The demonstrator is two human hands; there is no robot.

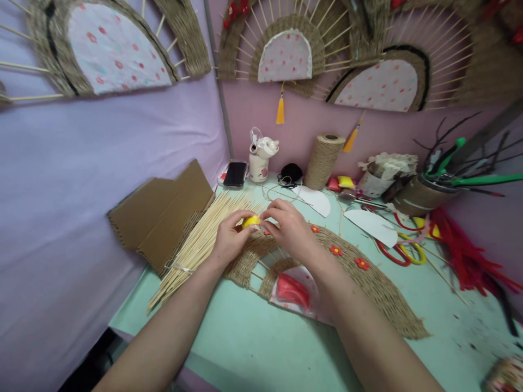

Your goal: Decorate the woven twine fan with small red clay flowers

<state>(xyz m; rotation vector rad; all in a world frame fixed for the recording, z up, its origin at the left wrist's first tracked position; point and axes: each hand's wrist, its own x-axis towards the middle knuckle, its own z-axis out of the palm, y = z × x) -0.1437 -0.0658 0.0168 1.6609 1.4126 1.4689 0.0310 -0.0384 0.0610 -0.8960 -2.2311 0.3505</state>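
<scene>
My left hand (232, 237) is closed around a small packet of yellow modelling clay (250, 221) in clear plastic. At the packet's right end, my right hand (288, 226) pinches the clear wrapper between thumb and fingers. Below both hands lies a woven twine fan (379, 288) with an open band of sticks. Red clay flowers with yellow centres, such as this flower (335, 250), sit along its outer band. A packet of red clay (293, 291) rests on the fan's spotted fabric centre, and my right forearm hides part of the fan.
A bundle of thin sticks (192, 253) and folded cardboard (163, 209) lie at left. Behind stand a phone (235, 174), a white jar (259, 165) and a twine spool (324, 163). Scissors (394, 253), white card pieces (373, 227) and a brush pot (425, 195) occupy the right.
</scene>
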